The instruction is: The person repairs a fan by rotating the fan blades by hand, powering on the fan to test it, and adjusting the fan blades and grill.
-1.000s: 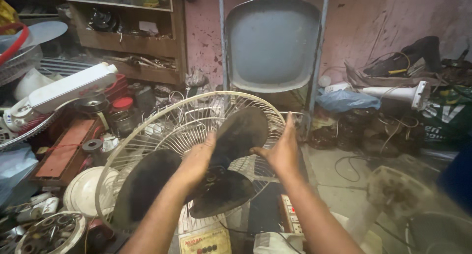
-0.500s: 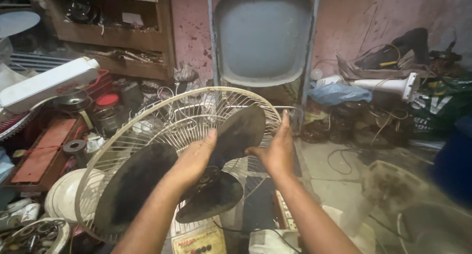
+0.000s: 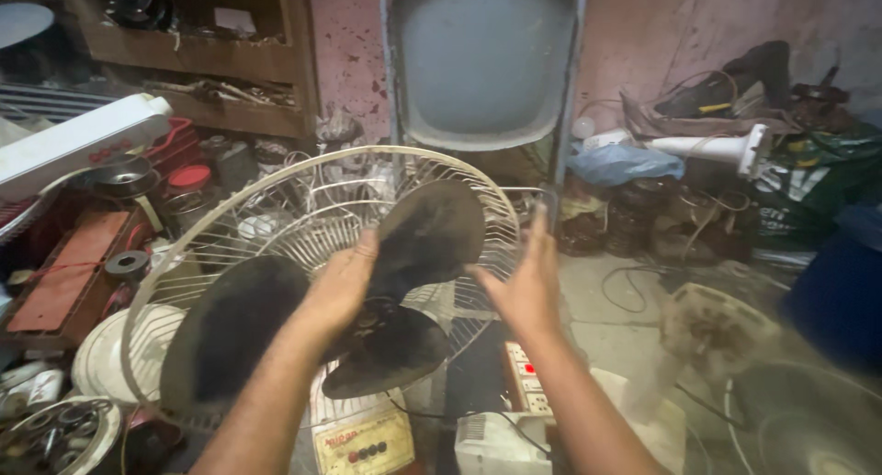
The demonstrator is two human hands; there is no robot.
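Note:
A pedestal fan lies tilted in front of me, its white wire rear guard [image 3: 276, 209] ringing three dusty black blades [image 3: 427, 231]. My left hand [image 3: 344, 282] lies flat over the hub where the blades meet, fingers together against the upper blade. My right hand [image 3: 524, 277] is held open just right of the blades, fingers up near the guard's rim. The fan's cream control base [image 3: 363, 443] with dark buttons shows below the blades.
A grey folding chair [image 3: 482, 62] stands behind the fan. Wooden shelves [image 3: 197, 52] and a heap of parts and red trays [image 3: 110, 218] fill the left. A power strip [image 3: 528, 383], cables and another fan guard [image 3: 808, 429] lie on the right.
The view has shifted closer to the fan. Both hands stay at the blades, the left sliding onto the hub and the right lifting slightly beside the upper blade.

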